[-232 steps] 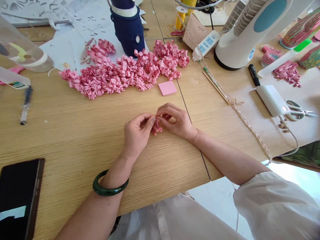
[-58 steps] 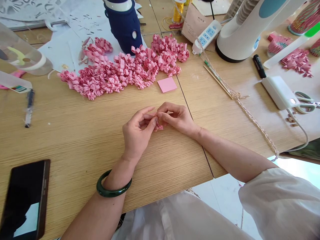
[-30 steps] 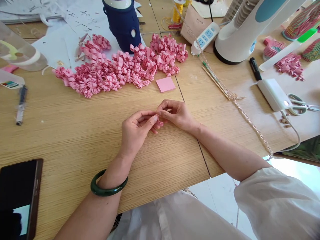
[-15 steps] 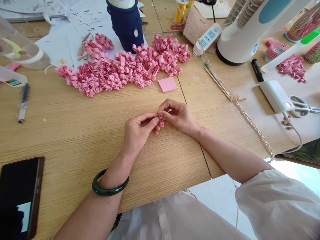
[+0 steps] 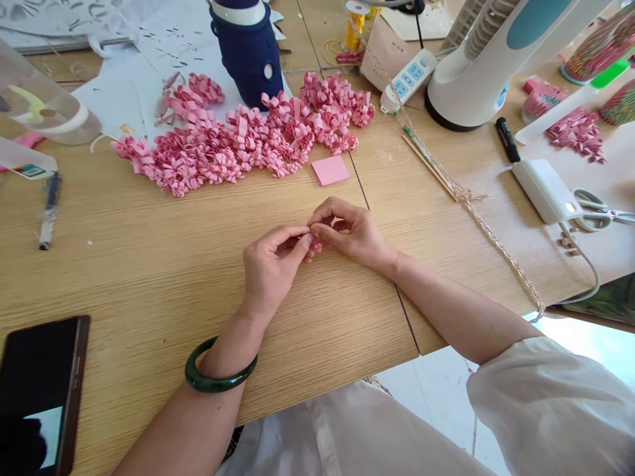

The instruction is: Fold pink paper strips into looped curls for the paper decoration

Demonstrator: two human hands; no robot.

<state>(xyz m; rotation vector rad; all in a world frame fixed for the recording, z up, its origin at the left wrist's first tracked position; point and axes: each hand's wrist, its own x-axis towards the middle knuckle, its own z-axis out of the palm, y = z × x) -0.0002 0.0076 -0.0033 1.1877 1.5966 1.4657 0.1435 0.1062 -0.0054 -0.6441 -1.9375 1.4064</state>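
Observation:
My left hand [image 5: 274,264] and my right hand [image 5: 350,229] meet fingertip to fingertip over the wooden table [image 5: 149,264], both pinched on a small pink curled paper piece [image 5: 316,246] that shows only partly between the fingers. A green bangle [image 5: 218,373] circles my left wrist. Beyond the hands lies a flat pink paper square [image 5: 331,170], and behind it a long heap of curled pink paper pieces [image 5: 238,139].
A dark blue bottle [image 5: 247,49] stands behind the heap. A phone [image 5: 37,390] lies at the near left, a pen [image 5: 48,211] at the left. To the right are wooden sticks [image 5: 429,168], a twisted cord [image 5: 496,244], a white fan [image 5: 476,73], a power strip [image 5: 409,79], scissors [image 5: 598,211].
Both hands stay pinched on the pink piece at the same spot, with only small finger shifts. The view wobbles slightly.

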